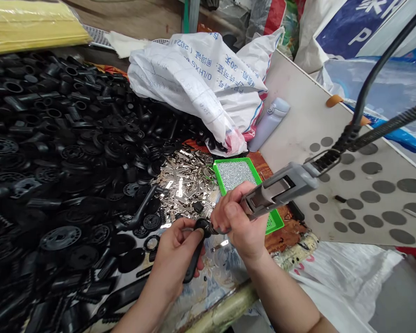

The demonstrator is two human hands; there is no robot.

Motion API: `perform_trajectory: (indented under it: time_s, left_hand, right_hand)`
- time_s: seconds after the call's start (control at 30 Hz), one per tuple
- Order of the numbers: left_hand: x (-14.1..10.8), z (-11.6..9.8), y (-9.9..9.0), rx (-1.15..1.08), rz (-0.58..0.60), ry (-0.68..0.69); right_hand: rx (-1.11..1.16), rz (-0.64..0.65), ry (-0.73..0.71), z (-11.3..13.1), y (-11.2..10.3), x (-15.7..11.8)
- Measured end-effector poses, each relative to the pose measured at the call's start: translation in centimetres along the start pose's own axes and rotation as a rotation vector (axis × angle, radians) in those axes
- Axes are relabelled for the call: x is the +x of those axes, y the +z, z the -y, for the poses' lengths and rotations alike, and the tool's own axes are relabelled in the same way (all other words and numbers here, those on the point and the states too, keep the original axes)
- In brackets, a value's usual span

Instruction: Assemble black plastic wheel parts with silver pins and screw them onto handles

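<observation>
In the head view, my left hand point(180, 252) is closed around a black plastic part point(193, 263), whose long end slants down under the fingers. My right hand point(242, 222) wraps round a grey power screwdriver point(280, 187) with a cable at its back end. The driver's front end meets the round head of the black part between my two hands; the exact contact is hidden by the fingers. Small shiny metal clips point(187, 182) lie heaped just beyond my hands. Behind my right hand, a green tray point(217, 173) holds many tiny silver pieces.
Black plastic parts point(69, 162) are piled across the left. A white sack point(194, 74) and a lilac bottle point(268, 122) stand behind the tray. A grey panel with round holes point(350, 203) borders the right; a rounded edge point(229, 310) runs in front.
</observation>
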State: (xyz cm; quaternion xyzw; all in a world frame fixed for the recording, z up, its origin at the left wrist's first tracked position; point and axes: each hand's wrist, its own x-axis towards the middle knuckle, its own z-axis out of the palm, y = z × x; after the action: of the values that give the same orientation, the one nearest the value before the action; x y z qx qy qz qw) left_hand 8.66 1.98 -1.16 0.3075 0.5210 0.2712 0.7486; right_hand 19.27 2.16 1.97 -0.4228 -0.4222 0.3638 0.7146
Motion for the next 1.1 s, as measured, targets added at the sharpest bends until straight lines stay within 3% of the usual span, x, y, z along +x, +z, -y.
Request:
perform_trajectory:
  time_s: [0.2, 0.33, 0.5, 0.7, 1.1]
  left_hand:
    - [0.1, -0.1, -0.3, 0.055, 0.015, -0.038]
    - [0.0, -0.6, -0.2, 0.072, -0.036, -0.049]
    - [-1.1, -1.3, 0.7, 0.098, -0.091, 0.003]
    - [-1.3, -1.4, 0.8, 0.149, -0.083, 0.001]
    - [-1.2, -1.3, 0.8, 0.153, -0.086, -0.033]
  right_hand:
    - [0.128, 0.016, -0.093, 1.4, -2.0, 1.0]
    - [-0.083, -0.246, -0.346, 2.9, -5.6, 2.9]
    - [-0.221, -0.294, -0.252, 1.2, -9.2, 3.9]
    - [-0.223, -0.311, -0.203, -0.8, -9.7, 3.5]
    - [-0.199, -0.293, -0.186, -0.8, -9.7, 3.2]
